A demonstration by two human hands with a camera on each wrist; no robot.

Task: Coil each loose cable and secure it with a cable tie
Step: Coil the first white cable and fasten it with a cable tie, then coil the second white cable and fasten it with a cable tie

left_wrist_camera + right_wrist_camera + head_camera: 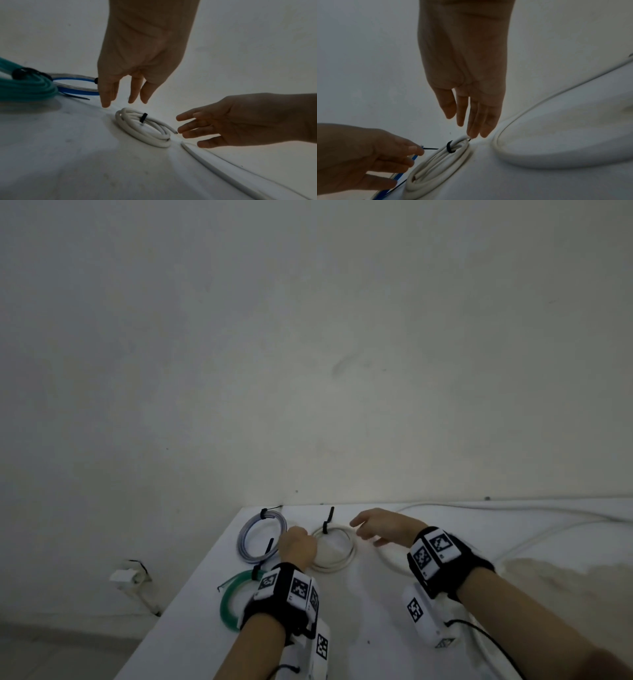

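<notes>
- A white cable coil lies flat on the white worktop, bound by a black cable tie.
- The left hand hovers at the coil's left edge and the right hand at its right, both with relaxed, spread fingers holding nothing.
- A blue-and-clear coil and a green coil, both tied, lie to the left.
- A loose white cable runs off to the right, just beside the white coil.
- It looks light but stiff and springy, likely to uncoil; its free end near the right hand seems the best place to grip.
</notes>
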